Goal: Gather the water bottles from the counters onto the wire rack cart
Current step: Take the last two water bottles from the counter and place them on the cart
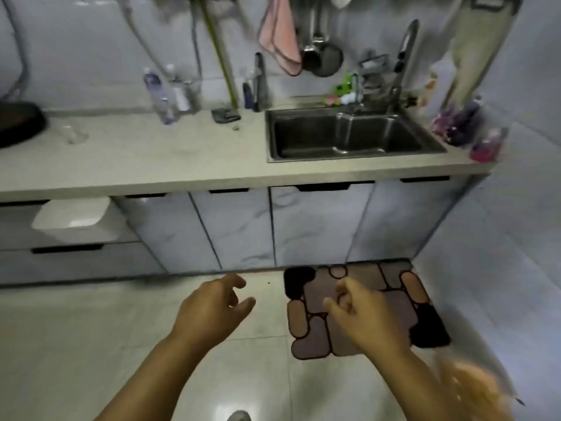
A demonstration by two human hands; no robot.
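Item: two water bottles, upright on the counter near the back wall, left of the sink; blurred.
Left hand: fingers loosely spread, holding nothing.
Right hand: fingers loosely curled, holding nothing.
Both hung low over the floor, by the mat, well apart from the bottles.
Wire rack cart: not in sight.
Step, as judged: approach, before any pickup. Next move called for a reach up and left to the bottles.
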